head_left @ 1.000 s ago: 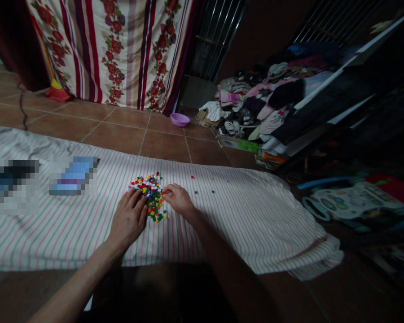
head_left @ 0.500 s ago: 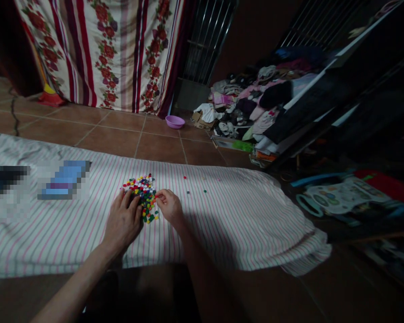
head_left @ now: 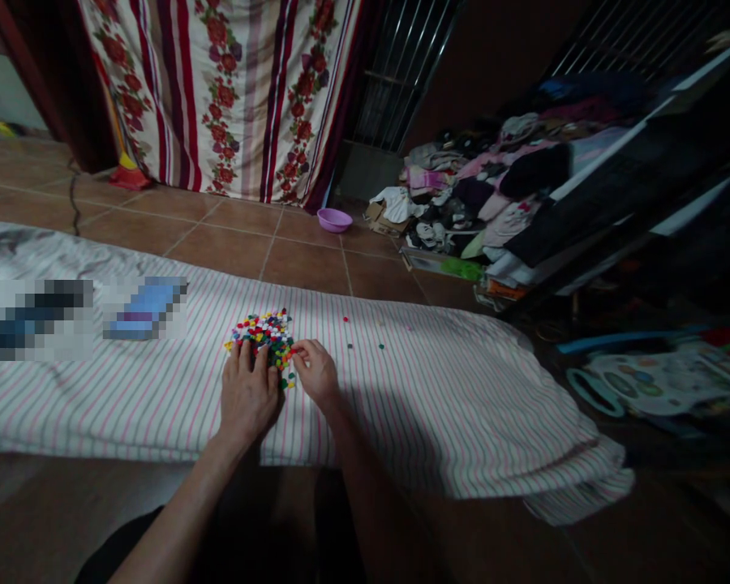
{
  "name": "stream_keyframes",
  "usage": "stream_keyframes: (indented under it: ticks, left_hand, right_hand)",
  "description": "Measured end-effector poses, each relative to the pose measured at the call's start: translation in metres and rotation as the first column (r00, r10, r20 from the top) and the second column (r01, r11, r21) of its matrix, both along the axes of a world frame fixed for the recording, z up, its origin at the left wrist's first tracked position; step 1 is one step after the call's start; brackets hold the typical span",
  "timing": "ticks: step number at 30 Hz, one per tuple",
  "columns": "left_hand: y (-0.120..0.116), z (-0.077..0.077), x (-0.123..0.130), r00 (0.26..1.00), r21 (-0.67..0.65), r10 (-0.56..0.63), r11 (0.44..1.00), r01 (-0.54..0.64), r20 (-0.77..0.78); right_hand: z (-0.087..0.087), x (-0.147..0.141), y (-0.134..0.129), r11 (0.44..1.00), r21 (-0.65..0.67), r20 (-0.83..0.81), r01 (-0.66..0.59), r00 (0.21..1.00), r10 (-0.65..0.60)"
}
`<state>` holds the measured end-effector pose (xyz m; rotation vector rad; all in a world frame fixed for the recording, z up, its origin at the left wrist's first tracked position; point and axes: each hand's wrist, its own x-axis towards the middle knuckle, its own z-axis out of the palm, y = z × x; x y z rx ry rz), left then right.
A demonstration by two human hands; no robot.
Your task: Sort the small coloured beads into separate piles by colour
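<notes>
A pile of small multicoloured pieces (head_left: 268, 328) lies on a striped cloth (head_left: 462, 381). Over the pile's lower left part rests my left hand (head_left: 249, 393), palm down with its fingers spread. My right hand (head_left: 317, 373) is at the pile's right edge, thumb and forefinger pinched together by a small orange-red piece; whether they grip it is too small to tell. Farther right, a red piece (head_left: 346, 319), a grey piece (head_left: 349, 346) and a green piece (head_left: 381, 346) lie apart from each other.
Two blurred items lie on the cloth at left, one a blue rectangular object (head_left: 146, 308). A purple basin (head_left: 334, 220) stands on the tiled floor beyond. Heaped clothes (head_left: 462, 182) are behind at right, near a floral curtain (head_left: 225, 105).
The view has shifted, so the scene sits farther right. My left hand has moved over more of the pile's lower part. My right hand remains pinched at the pile's right edge.
</notes>
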<state>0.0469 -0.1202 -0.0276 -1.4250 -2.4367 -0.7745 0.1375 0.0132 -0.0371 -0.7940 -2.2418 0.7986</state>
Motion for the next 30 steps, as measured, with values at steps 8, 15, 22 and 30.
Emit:
stream_keyframes:
  ticks: [8, 15, 22, 30]
  left_hand:
    - [0.011, 0.010, -0.019, 0.999, -0.027, 0.035, 0.999, -0.035, 0.009]
    - [0.005, 0.011, -0.031, 0.997, -0.097, 0.080, 0.992, -0.080, -0.003]
    - [-0.002, 0.006, -0.037, 0.997, -0.213, 0.073, 0.975, -0.068, 0.019]
    - [-0.008, -0.005, -0.048, 1.000, -0.139, -0.020, 0.990, 0.023, 0.016]
  right_hand:
    - [-0.005, -0.002, -0.001, 0.999, -0.029, -0.086, 0.019, 0.996, -0.021]
    - [0.018, 0.011, 0.040, 0.950, -0.072, -0.151, 0.305, 0.938, -0.312]
    - [0.039, 0.027, 0.114, 0.827, -0.005, 0.161, 0.562, 0.817, -0.554]
    - [0.032, 0.028, 0.138, 0.833, 0.122, 0.407, 0.539, 0.738, -0.537]
